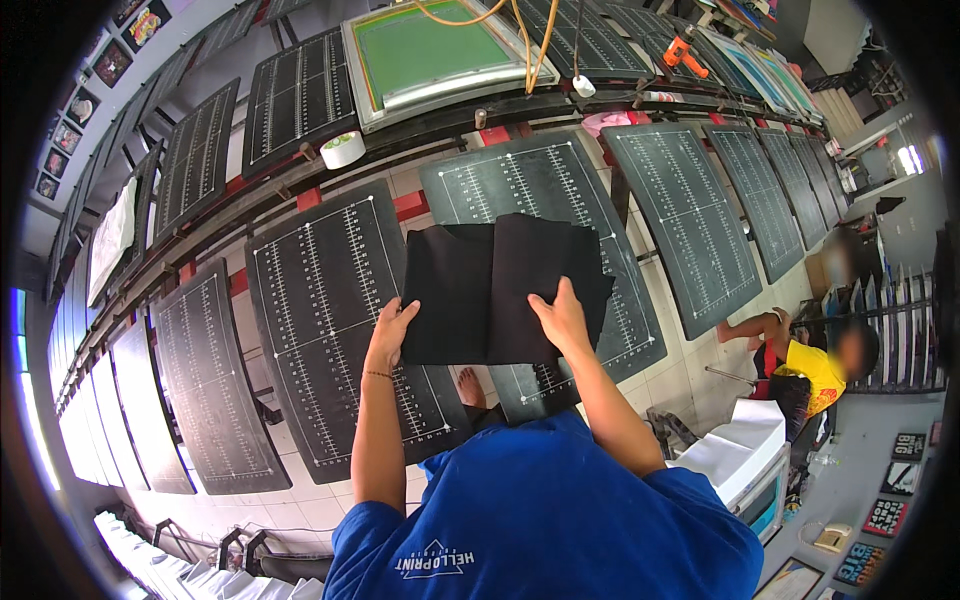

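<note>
A black folded cloth (450,285), perhaps a garment, is held out flat in front of me, with a fold running down its middle. My left hand (392,330) grips its lower left edge, thumb on top and the fingers partly hidden. On the right part, my right hand (562,318) pinches the cloth with the thumb above and most fingers underneath. Below the cloth lie two black printing boards marked with white scales: the left board (290,300) and the right board (620,300), both partly covered by it.
More marked boards (685,220) line both sides of the rack. Beyond stand a green screen frame (430,55), a white tape roll (343,150), an orange heat gun (684,52) and hanging cables (528,40). A seated person in a yellow shirt (815,375) is at right, near a white-topped unit (735,450).
</note>
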The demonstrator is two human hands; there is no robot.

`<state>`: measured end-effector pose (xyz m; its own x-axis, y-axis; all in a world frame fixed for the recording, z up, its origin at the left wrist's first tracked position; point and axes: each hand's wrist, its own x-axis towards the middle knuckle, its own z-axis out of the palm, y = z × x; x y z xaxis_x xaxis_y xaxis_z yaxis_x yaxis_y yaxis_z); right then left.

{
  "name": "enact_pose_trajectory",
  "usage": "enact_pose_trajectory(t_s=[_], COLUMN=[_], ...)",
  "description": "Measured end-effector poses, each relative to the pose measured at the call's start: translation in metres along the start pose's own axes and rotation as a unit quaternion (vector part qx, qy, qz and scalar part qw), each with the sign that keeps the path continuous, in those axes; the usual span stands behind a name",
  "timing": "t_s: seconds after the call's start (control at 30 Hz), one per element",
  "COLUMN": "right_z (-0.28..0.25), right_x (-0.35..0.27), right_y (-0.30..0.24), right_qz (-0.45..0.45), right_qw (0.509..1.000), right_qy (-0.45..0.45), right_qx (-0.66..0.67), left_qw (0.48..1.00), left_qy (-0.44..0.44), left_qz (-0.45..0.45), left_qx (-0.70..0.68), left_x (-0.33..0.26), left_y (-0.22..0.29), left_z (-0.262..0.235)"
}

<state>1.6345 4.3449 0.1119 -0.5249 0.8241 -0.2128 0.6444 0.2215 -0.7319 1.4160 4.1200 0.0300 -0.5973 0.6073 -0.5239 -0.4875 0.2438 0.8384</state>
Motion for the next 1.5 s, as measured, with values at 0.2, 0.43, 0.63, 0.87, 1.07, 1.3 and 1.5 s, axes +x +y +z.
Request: enact_pose_trajectory(t_s=[0.2,0.43,0.63,0.87,1.07,1.3,1.5], right_z=[0.062,0.01,-0.03,-0.021,-0.062,-0.08,-0.077], right_x=[-0.02,-0.025,-0.005,-0.013,-0.006,0.007,-0.051], right_y=[-0.077,-0.045,0.054,0.003,0.039,0.036,-0.064], right_qz=[-0.183,-0.256,0.05,0.091,-0.096,-0.083,-0.002], right_qw=[0.974,0.958,0.993,0.993,0.984,0.98,0.936], right_qy=[-0.105,0.092,0.079,-0.009,-0.061,-0.125,-0.189], right_qx=[0.077,-0.095,-0.07,-0.08,0.136,0.127,0.298], left_qw=[0.992,0.991,0.987,0.964,0.938,0.913,0.867], left_qy=[0.047,0.04,-0.105,-0.234,-0.267,-0.272,-0.074], left_qz=[0.111,0.041,-0.05,0.08,0.054,0.067,0.123], left_qx=[0.026,0.118,-0.111,-0.099,-0.214,-0.296,-0.477], left_x=[-0.006,-0.016,-0.014,-0.09,-0.149,-0.167,-0.328], left_y=[0.008,0.027,0.04,0.076,0.118,0.085,0.069], left_z=[0.016,0.022,0.042,0.158,0.193,0.169,-0.033])
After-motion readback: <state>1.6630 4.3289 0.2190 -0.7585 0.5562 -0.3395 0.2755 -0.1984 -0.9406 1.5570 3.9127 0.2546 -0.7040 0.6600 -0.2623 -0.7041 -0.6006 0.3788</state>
